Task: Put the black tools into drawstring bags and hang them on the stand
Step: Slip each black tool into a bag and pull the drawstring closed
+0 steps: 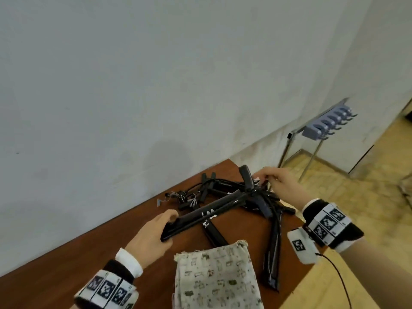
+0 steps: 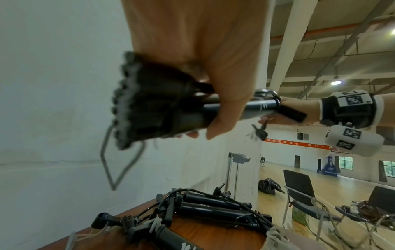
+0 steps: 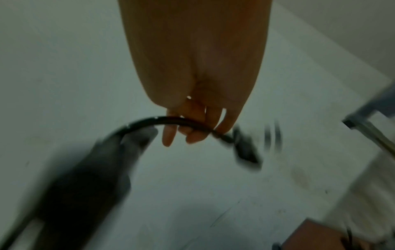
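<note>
Bagging had not begun — left hand (image 1: 153,233) gripped a black tool (image 1: 214,211) lifted over the table (image 1: 55,270), right hand (image 1: 283,186) pinching its hose (image 3: 171,121); next, feed it into the bag (image 1: 218,277)

We are seeing the drawstring bag (image 1: 217,277) lying nearest on the tabletop (image 1: 51,277), the pile of tools (image 1: 225,195) lying behind it, and the stand (image 1: 321,128) standing beyond on the right.
</note>
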`<action>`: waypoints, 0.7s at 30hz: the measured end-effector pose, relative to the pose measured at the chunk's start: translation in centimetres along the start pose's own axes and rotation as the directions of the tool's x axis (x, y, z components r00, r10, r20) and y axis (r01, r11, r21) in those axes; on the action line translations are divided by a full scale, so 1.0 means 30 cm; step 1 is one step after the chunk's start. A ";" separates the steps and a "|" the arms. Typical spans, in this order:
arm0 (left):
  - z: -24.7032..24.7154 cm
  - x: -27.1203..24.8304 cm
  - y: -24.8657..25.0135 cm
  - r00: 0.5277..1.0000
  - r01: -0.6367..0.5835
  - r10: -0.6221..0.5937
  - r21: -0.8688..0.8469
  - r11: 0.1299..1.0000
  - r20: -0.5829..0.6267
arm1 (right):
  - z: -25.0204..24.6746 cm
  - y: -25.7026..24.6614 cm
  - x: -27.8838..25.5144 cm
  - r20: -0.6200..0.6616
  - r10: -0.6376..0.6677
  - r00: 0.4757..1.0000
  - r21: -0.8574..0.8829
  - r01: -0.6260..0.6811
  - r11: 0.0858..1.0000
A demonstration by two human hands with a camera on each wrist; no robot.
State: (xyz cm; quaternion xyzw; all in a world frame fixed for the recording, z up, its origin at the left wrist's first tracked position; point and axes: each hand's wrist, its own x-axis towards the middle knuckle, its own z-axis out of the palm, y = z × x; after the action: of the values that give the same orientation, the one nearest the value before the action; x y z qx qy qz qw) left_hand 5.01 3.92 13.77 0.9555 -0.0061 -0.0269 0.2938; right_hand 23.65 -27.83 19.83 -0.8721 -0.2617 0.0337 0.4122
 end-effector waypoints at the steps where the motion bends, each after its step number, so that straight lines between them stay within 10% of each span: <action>1: 0.002 -0.009 0.004 1.000 0.022 -0.022 0.045 0.999 -0.005 | -0.010 -0.016 -0.024 0.037 0.041 0.998 0.032 -0.042 0.999; 5: 0.012 -0.046 0.044 1.000 0.001 -0.002 0.193 0.981 0.005 | -0.012 -0.057 -0.108 0.172 0.154 0.973 -0.072 -0.143 0.987; 9: -0.005 -0.079 0.065 1.000 -0.028 0.023 0.290 0.957 0.021 | -0.060 -0.054 -0.153 0.042 -0.161 0.986 -0.514 0.159 0.843; 14: -0.028 -0.080 0.089 0.998 -0.061 0.054 0.252 0.966 0.035 | -0.120 -0.055 -0.153 -0.024 -0.326 0.945 -0.517 0.268 0.813; 18: 0.011 -0.076 0.106 0.994 -0.020 0.016 0.040 0.999 0.105 | -0.097 -0.047 -0.152 -0.117 0.025 0.993 -0.071 -0.033 0.997; 21: 0.050 -0.060 0.130 0.993 0.013 0.005 -0.149 0.989 0.119 | -0.003 -0.060 -0.170 -0.047 0.265 0.963 0.505 -0.206 0.838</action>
State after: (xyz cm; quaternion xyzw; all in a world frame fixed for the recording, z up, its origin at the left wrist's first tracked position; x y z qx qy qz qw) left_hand 3.14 -0.09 14.82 0.9275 -0.0197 -0.0850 0.3636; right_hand 18.51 -29.42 20.40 -0.7628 -0.1108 0.1000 0.6292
